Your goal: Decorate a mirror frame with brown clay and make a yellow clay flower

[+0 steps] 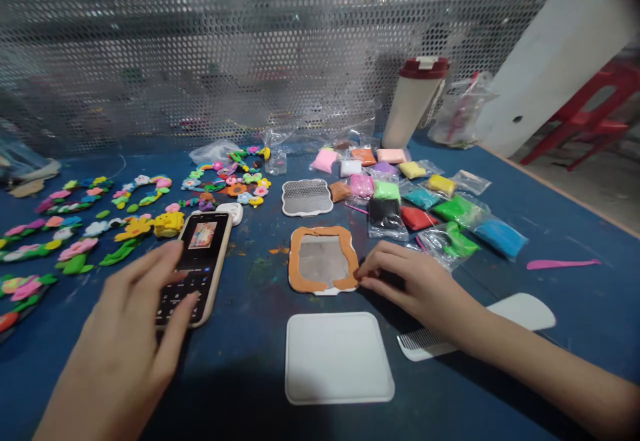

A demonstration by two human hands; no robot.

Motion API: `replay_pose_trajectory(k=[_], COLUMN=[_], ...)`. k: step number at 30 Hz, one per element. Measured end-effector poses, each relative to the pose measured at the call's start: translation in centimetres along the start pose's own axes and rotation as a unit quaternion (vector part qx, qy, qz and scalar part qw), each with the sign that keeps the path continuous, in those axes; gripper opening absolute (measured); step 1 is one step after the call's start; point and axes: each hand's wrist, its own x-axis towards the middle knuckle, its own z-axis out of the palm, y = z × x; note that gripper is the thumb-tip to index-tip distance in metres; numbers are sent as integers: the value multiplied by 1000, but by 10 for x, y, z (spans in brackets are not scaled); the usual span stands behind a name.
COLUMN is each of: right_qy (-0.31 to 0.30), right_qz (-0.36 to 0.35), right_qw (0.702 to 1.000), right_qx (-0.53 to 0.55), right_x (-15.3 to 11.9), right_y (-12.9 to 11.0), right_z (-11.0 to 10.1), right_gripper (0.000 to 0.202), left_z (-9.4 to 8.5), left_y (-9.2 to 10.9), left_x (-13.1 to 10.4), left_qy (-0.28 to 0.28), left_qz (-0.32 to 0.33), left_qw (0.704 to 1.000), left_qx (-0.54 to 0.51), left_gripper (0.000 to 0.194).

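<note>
Over the lower half of a phone with a lit screen, my left hand is open, thumb and fingers apart. Whether its fingertips touch the screen is hard to tell. A small wavy-edged mirror lies flat in the middle of the table, its white rim mostly covered with orange-brown clay. Bare white rim shows at the bottom edge. My right hand is closed, its bent fingers and thumb together on the mirror's right edge. Below the mirror lies a white rounded rectangular plate.
Behind sits another wavy mirror. Bagged coloured clay fills the back right, near a tumbler. A white comb lies under my right forearm, a pink tool beyond. Clay-flower pieces spread leftward. A perforated metal panel stands behind.
</note>
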Motion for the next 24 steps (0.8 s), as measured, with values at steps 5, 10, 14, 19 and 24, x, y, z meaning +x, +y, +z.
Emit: replay_pose_trajectory(k=[5, 10, 14, 19, 24], right_qy=[-1, -11, -16, -24, -32], right_qz=[13, 38, 46, 55, 61], right_qw=[1000, 999, 999, 998, 997], right_qx=[-10, 0, 8, 25, 37], right_x=[1, 2, 3, 3, 3], right_y=[-2, -4, -4, -2, -1], right_z=[0, -1, 0, 1, 1], right_gripper=[9, 9, 8, 8, 10], left_z=[2, 5, 3, 19, 30], left_y=[-32, -45, -47, -64, -87], left_x=[15, 24, 25, 8, -19], left_qy=[-32, -68, -100, -55, -95], left_qz=[-178, -238, -281, -278, -208], left_qw=[983, 968, 948, 951, 954], left_qx=[17, -27, -110, -124, -192], left_gripper=[53, 49, 56, 74, 75])
